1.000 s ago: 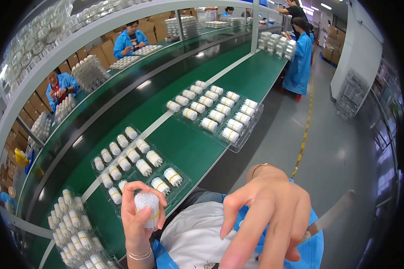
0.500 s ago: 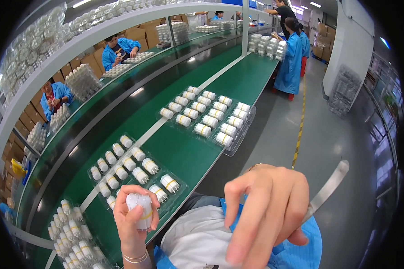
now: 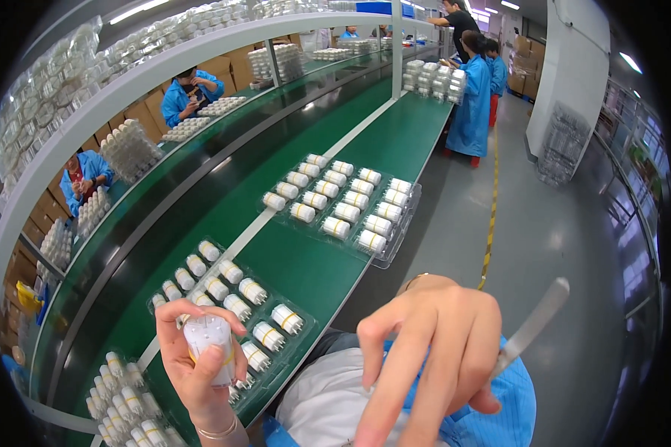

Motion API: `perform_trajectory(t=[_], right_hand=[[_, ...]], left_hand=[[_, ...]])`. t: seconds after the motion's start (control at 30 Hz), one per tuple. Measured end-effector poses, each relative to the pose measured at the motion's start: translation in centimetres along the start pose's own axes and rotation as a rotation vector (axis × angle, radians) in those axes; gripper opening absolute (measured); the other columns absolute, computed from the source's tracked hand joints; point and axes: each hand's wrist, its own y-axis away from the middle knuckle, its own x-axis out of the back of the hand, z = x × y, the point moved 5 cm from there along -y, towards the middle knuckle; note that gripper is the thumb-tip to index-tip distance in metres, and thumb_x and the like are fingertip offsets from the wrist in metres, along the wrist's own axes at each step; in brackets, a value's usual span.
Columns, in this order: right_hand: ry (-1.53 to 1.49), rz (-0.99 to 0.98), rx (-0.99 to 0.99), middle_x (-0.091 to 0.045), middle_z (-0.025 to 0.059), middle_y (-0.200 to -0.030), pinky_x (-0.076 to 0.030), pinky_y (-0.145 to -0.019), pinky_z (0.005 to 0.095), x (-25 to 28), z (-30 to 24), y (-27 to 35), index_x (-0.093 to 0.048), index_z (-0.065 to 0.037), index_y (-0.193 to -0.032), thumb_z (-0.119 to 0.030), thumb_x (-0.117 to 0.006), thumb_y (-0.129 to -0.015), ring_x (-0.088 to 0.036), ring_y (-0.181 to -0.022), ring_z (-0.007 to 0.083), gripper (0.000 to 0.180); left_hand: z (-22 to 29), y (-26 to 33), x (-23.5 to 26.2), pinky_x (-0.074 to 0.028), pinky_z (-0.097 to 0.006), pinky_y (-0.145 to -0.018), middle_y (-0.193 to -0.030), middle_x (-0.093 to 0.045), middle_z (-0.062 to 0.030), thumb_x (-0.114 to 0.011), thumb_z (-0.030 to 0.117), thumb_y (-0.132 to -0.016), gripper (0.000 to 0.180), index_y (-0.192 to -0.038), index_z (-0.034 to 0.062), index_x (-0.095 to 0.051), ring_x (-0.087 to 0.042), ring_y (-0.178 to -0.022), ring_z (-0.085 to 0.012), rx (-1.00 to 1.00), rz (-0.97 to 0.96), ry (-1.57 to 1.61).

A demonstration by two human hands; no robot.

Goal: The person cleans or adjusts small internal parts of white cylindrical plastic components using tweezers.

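In my left hand (image 3: 177,365) is a white cylindrical part (image 3: 209,339) with small pins on its upturned end, gripped between thumb and curled fingers above the green bench. My right hand (image 3: 443,346) hovers over my lap, larger and closer to view. Its fingers wrap round a flat metal tool (image 3: 537,316) with a rounded end, which sticks out to the right; its other end is hidden by the hand. Beside my left hand lies a clear plastic tray (image 3: 306,322) holding several white cylinders with yellow bands and metal pins, partly covered by that hand.
Farther along the green bench (image 3: 291,264), another clear tray (image 3: 404,242) of white cylinders overhangs the front edge. More cylinders (image 3: 130,402) are packed at the lower left. Co-workers in blue coats (image 3: 470,112) are across the bench and at its far end. A white pillar (image 3: 574,74) rises at the right.
My left hand has shifted left with the white cylinder, over the near tray's left side. My right hand has moved slightly left and down with the tool. The view has turned a little.
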Motion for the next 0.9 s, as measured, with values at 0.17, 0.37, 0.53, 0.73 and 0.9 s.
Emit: perform_trajectory(t=[0.17, 0.37, 0.53, 0.73, 0.9], right_hand=[[-0.054, 0.089, -0.207, -0.054, 0.0272, -0.114, -0.036, -0.089, 0.0477, 1.4, 3.2, 1.2, -0.052, -0.003, -0.083, -0.027, -0.054, -0.088, -0.046, -0.111, 0.0448, 0.024], [-0.045, 0.241, -0.559, -0.064, 0.0120, -0.097, -0.041, -0.079, 0.0381, 1.4, 8.1, 2.4, -0.052, -0.004, -0.087, -0.014, -0.057, -0.085, -0.060, -0.094, 0.0244, 0.011], [-0.068, 0.338, -0.675, -0.061, 0.0069, -0.074, -0.044, -0.062, 0.0258, 0.6, 12.4, 4.6, -0.049, -0.001, -0.090, -0.013, -0.053, -0.088, -0.062, -0.072, 0.0157, 0.012], [-0.182, 0.349, -0.830, -0.056, 0.0050, -0.067, -0.045, -0.053, 0.0235, -0.8, 16.2, 4.6, -0.050, 0.003, -0.093, -0.005, -0.050, -0.088, -0.057, -0.058, 0.0114, 0.009], [-0.297, 0.528, -0.903, -0.053, 0.0027, -0.071, -0.041, -0.057, 0.0212, -1.3, 18.6, 5.4, -0.050, 0.000, -0.092, -0.008, -0.051, -0.089, -0.052, -0.058, 0.0069, 0.009]], left_hand=[[1.6, -1.4, 1.5, -0.039, -0.019, -0.036, -0.080, -0.055, -0.0253, -0.062, 0.012, -0.074, 0.046, -0.107, 0.0078, -0.030, -0.047, -0.038, -0.0140, -0.071, -0.002, -0.016], [2.2, -2.8, 4.2, -0.039, -0.020, -0.035, -0.083, -0.056, -0.0266, -0.060, 0.009, -0.075, 0.044, -0.107, 0.0079, -0.030, -0.046, -0.036, -0.0137, -0.113, -0.022, 0.009], [2.5, -3.2, 6.1, -0.030, -0.019, -0.028, -0.083, -0.052, -0.0236, -0.061, 0.021, -0.081, 0.043, -0.106, 0.0075, -0.029, -0.044, -0.032, -0.0141, -0.155, -0.075, -0.025], [2.1, -3.0, 8.3, -0.030, -0.019, -0.028, -0.084, -0.052, -0.0250, -0.060, 0.021, -0.081, 0.042, -0.106, 0.0056, -0.030, -0.043, -0.033, -0.0142, -0.149, -0.062, 0.008], [1.9, -3.9, 9.3, -0.032, -0.019, -0.029, -0.084, -0.052, -0.0271, -0.058, 0.020, -0.082, 0.040, -0.107, 0.0047, -0.031, -0.043, -0.033, -0.0149, -0.160, -0.081, 0.073]])
